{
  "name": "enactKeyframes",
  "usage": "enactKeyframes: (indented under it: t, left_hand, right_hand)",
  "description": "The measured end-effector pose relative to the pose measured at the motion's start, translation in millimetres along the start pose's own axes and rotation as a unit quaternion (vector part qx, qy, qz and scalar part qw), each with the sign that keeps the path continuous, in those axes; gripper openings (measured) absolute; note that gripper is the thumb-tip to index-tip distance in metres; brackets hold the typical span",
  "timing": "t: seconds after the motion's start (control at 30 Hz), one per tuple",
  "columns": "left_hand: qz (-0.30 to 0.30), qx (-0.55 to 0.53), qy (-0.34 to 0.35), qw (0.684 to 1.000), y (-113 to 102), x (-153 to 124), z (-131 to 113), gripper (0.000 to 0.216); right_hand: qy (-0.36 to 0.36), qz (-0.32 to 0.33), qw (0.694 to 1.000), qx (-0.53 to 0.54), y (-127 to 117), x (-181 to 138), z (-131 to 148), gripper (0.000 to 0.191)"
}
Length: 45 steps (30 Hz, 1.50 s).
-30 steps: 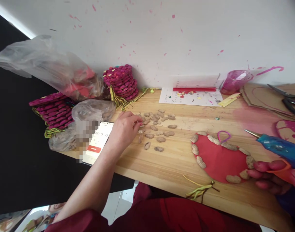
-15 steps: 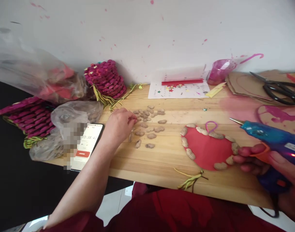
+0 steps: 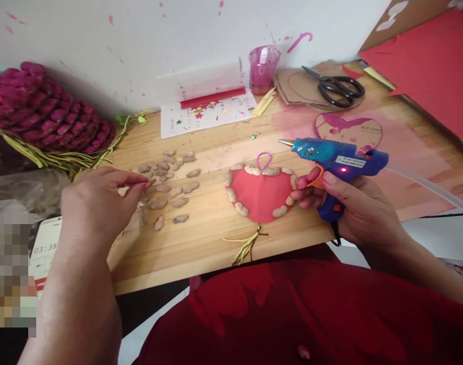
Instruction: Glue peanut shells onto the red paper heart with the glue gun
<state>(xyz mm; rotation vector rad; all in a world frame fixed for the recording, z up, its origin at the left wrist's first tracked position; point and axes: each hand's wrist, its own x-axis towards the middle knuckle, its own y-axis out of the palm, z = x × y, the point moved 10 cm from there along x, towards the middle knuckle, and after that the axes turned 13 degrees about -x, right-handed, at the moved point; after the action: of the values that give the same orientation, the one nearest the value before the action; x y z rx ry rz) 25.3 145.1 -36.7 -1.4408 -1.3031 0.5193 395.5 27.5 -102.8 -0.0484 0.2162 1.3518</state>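
Observation:
My left hand [image 3: 106, 197] is over the loose peanuts [image 3: 180, 202], thumb and forefinger pinched on a small peanut [image 3: 152, 180] at the pile's left side. In my right hand [image 3: 353, 200] is a blue hot glue gun [image 3: 326, 152], its orange trigger [image 3: 315, 177] under my fingers and a red light lit. The metal nozzle points left, above the table. Below it lies a red heart [image 3: 260, 195] with peanuts glued along much of its edge, a purple loop [image 3: 264, 160] at its top and a yellow-green tassel [image 3: 246, 246] at its bottom point. My right fingertips are beside its right edge.
Behind are a purple-stained cup [image 3: 264, 71], black scissors [image 3: 340, 88] on cardboard, a paper sheet with star sequins [image 3: 170, 124], and a paint-stained cardboard heart [image 3: 353, 129]. Left stand magenta peanut strings [image 3: 60, 114] and a phone [image 3: 45, 248]. Red sheet [image 3: 432, 66] lies far right.
The view has swung to the right, bringing the whole glue gun and the red sheet into sight. My left hand stays at the peanuts, and my right hand keeps hold of the glue gun.

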Motion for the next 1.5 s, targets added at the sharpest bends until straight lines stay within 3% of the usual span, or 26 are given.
enactKeyframes:
  t: [0.1,0.17,0.23,0.3,0.43,0.6,1.3,1.4,1.5]
  left_hand:
    - [-0.013,-0.052,-0.009,0.999,-9,-11,-35,0.021]
    - [0.000,-0.121,0.048,0.991,-6,-19,-80,0.012]
    - [0.025,-0.176,0.138,0.974,2,-28,-131,0.003]
    - [0.085,-0.195,0.180,0.960,22,-35,-167,0.006]
    - [0.151,-0.186,0.227,0.944,50,-40,-208,0.008]
    - [0.184,-0.139,0.226,0.947,65,-38,-221,0.012]
    - [0.209,-0.082,0.208,0.952,74,-39,-226,0.019]
    - [0.197,-0.102,0.207,0.953,69,-38,-223,0.017]
    - [0.149,-0.138,0.195,0.960,54,-33,-210,0.013]
  right_hand:
    - [-0.010,0.007,1.000,0.004,2,1,2,0.016]
    - [-0.014,0.011,1.000,0.004,3,1,3,0.014]
    - [-0.015,0.016,1.000,0.007,3,1,3,0.013]
    - [-0.012,0.020,1.000,0.011,4,0,2,0.014]
    - [-0.016,0.026,0.999,0.015,3,0,2,0.015]
    - [-0.035,0.032,0.999,0.011,2,0,1,0.011]
    - [-0.032,0.034,0.999,-0.014,1,-1,0,0.012]
    - [-0.030,0.028,0.999,-0.004,1,-1,1,0.010]
    - [-0.028,0.029,0.999,-0.004,2,-1,2,0.011]
